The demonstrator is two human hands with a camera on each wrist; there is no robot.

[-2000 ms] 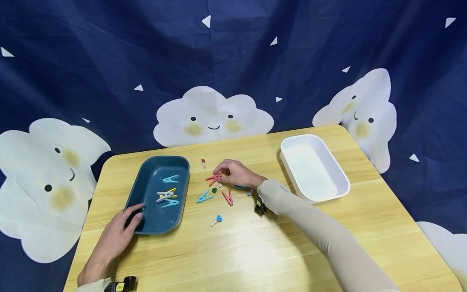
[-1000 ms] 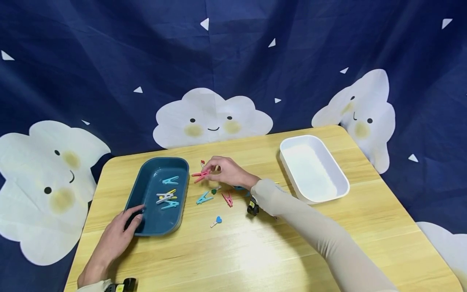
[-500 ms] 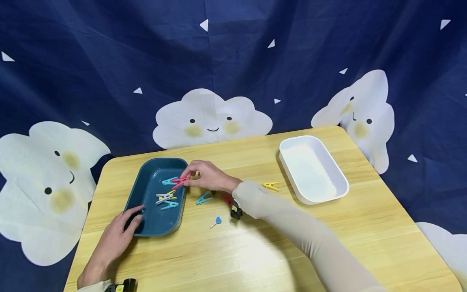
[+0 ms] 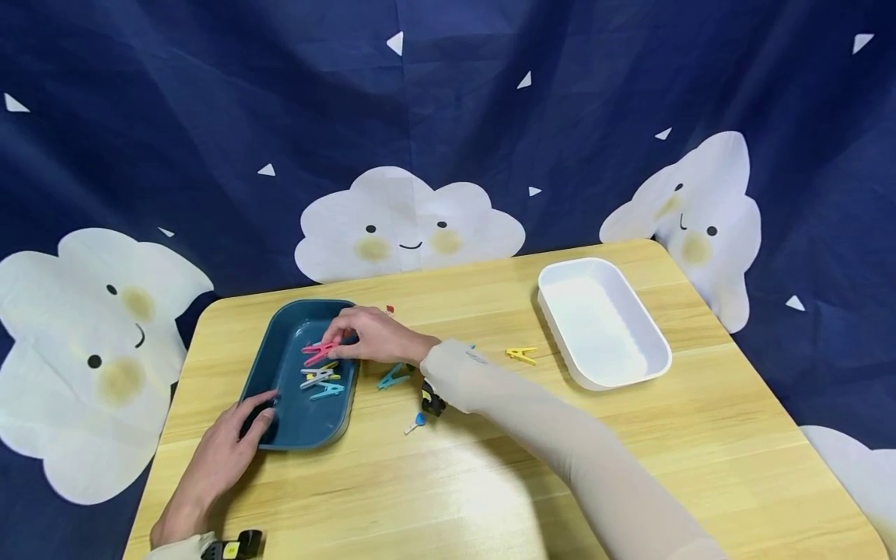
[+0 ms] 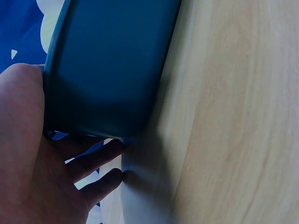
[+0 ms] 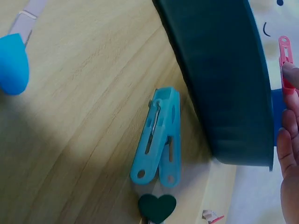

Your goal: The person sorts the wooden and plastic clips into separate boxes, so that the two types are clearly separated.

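Over the dark teal tub (image 4: 294,416), my right hand (image 4: 374,334) pinches a pink clothespin (image 4: 318,351) between thumb and fingers. The right wrist view shows the same pink clothespin (image 6: 286,53) above the tub's rim. Lying in the tub are a white clothespin (image 4: 316,377), a yellow one partly under it and a light blue clothespin (image 4: 327,390). The other light blue one in there is mostly covered by the pink one and my hand. My left hand (image 4: 227,447) grips the tub's near left corner, some fingers over the rim and others outside in the left wrist view.
Right of the tub lie a light blue clothespin (image 6: 156,140), a small peg with a green heart (image 6: 157,207) and one with a blue heart (image 4: 418,420). A yellow clothespin (image 4: 521,355) lies near the white tub (image 4: 595,381). My right arm covers part of the table.
My right hand has lifted the pink clothespin from the table and carried it left over the teal tub's rim. The left hand has stayed at the tub's corner.
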